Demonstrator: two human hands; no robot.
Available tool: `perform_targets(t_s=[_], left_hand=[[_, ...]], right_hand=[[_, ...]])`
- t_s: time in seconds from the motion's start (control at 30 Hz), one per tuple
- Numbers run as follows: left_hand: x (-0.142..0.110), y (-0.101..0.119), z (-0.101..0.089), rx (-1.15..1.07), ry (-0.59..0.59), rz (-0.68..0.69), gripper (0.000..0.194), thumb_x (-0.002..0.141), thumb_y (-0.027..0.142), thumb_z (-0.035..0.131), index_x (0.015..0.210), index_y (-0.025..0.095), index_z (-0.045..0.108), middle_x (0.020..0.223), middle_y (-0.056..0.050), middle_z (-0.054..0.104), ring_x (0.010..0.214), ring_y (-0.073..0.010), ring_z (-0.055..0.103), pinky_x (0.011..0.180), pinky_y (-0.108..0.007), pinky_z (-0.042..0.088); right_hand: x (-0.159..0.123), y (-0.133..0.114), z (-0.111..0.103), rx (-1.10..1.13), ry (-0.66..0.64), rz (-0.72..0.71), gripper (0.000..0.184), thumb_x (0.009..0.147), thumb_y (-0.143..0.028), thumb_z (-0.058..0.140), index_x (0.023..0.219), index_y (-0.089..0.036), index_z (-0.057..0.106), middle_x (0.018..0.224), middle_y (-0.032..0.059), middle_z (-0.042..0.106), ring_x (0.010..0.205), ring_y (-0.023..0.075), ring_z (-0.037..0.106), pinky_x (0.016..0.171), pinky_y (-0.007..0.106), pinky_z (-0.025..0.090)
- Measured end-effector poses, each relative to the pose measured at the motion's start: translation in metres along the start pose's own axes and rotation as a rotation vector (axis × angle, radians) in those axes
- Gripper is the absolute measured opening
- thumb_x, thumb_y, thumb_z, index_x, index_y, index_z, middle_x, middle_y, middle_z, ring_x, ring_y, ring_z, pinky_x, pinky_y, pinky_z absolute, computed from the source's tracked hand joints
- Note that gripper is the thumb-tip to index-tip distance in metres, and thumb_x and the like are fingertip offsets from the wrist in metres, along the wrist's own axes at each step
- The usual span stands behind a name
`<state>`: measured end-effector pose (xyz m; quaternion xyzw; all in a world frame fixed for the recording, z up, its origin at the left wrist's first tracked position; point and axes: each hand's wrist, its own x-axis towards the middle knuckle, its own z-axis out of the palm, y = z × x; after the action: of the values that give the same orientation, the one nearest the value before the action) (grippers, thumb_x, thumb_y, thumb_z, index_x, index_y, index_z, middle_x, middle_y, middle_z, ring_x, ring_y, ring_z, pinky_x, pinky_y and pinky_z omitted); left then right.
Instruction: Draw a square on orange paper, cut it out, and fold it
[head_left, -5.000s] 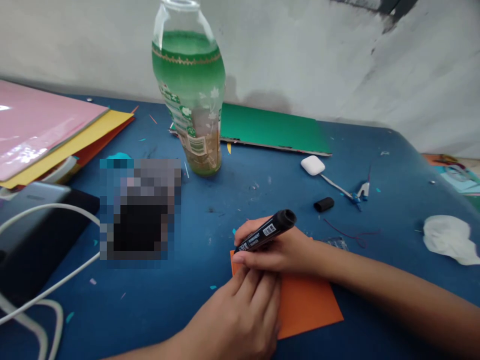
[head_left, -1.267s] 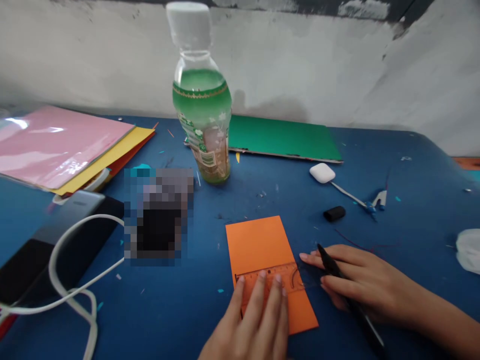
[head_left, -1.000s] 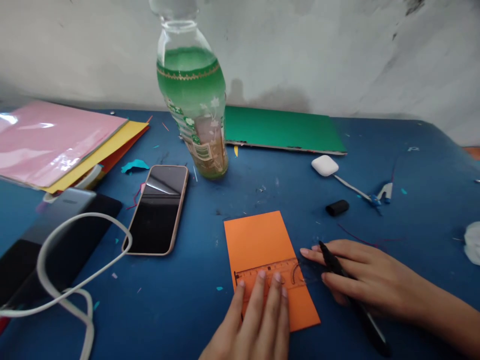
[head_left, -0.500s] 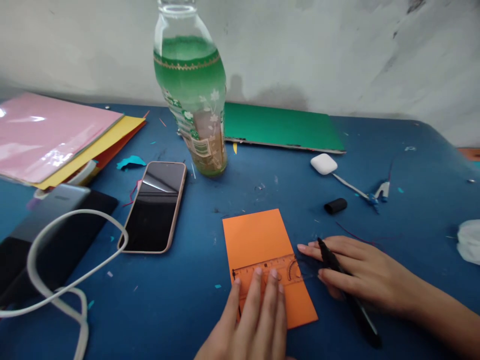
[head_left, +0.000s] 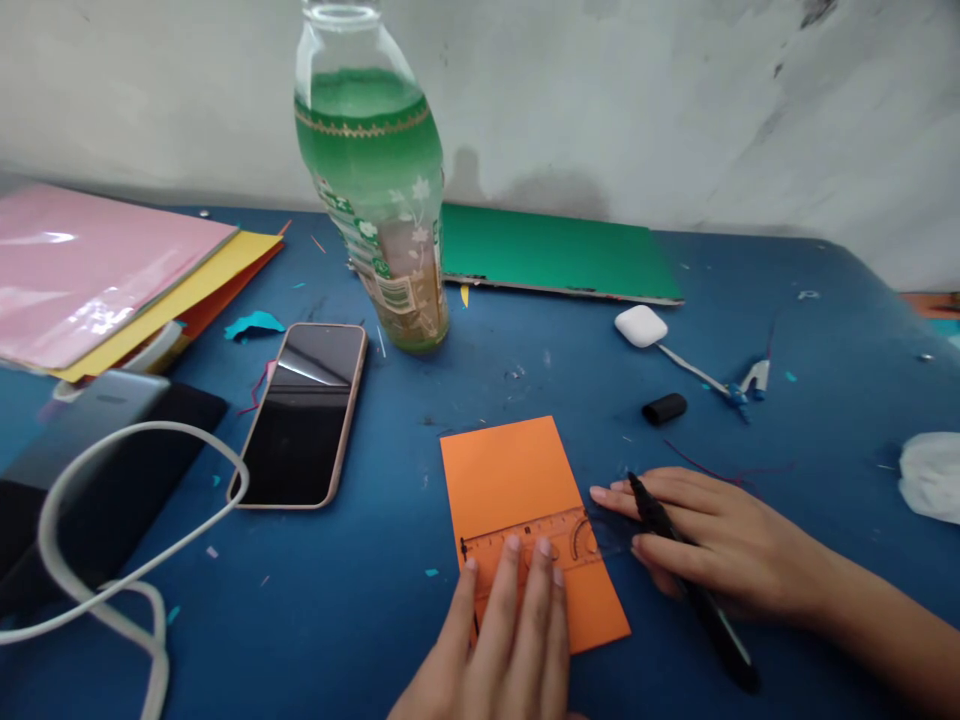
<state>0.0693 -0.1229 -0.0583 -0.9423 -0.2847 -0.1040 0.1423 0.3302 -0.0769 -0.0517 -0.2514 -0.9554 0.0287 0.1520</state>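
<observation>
An orange sheet of paper (head_left: 502, 470) lies on the blue table. Across its middle sits a clear plastic ruler (head_left: 559, 535) with a protractor arc near its right part. My left hand (head_left: 502, 640) rests open, fingers stretched out, pressing on the ruler and paper. A short black line shows on the paper beside my left fingers. My right hand (head_left: 720, 540) is closed on an uncapped black marker (head_left: 709, 620), just right of the paper; its tip points away from me, and the fingertips are by the ruler's right end. The black marker cap (head_left: 664, 408) lies beyond my right hand.
Left of the paper lie a phone (head_left: 304, 430), a looped white cable (head_left: 142, 575) and a dark power bank (head_left: 142, 470). A green-labelled bottle (head_left: 375, 190) stands at the back before a green board (head_left: 562, 250). A white earbud case (head_left: 641, 326) lies right; pink and yellow folders (head_left: 105, 260) left.
The whole view has shifted slightly, so things appear a little further left. Both hands, the ruler and the marker keep the same positions on the paper and table.
</observation>
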Motion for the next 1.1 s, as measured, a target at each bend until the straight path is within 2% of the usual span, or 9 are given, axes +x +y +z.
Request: perform_targets(t_s=[0.83,1.1], left_hand=[[0.0008,0.0021,0.0022,-0.027,0.038,-0.05,0.047,0.09,0.047,0.031,0.112,0.016,0.059,0.117,-0.003,0.061,0.11,-0.0242,0.051,0.083,-0.035,0.042],[0.0006,0.0024,0.0033,-0.041,0.045,-0.045,0.048,0.087,0.05,0.037,0.112,0.016,0.06,0.118,-0.005,0.06,0.111,-0.0253,0.05,0.085,-0.035,0.041]], right_hand=[[-0.0012,-0.0004,0.0005,0.013,0.008,0.004,0.013,0.086,-0.014,0.043,0.09,-0.018,0.054,0.11,0.0122,0.064,0.094,0.0198,0.062,0.077,0.035,0.052],[-0.0054,-0.0008,0.004,0.022,0.014,0.019,0.013,0.086,-0.015,0.043,0.088,-0.018,0.056,0.113,0.0122,0.062,0.097,0.0196,0.06,0.079,0.036,0.051]])
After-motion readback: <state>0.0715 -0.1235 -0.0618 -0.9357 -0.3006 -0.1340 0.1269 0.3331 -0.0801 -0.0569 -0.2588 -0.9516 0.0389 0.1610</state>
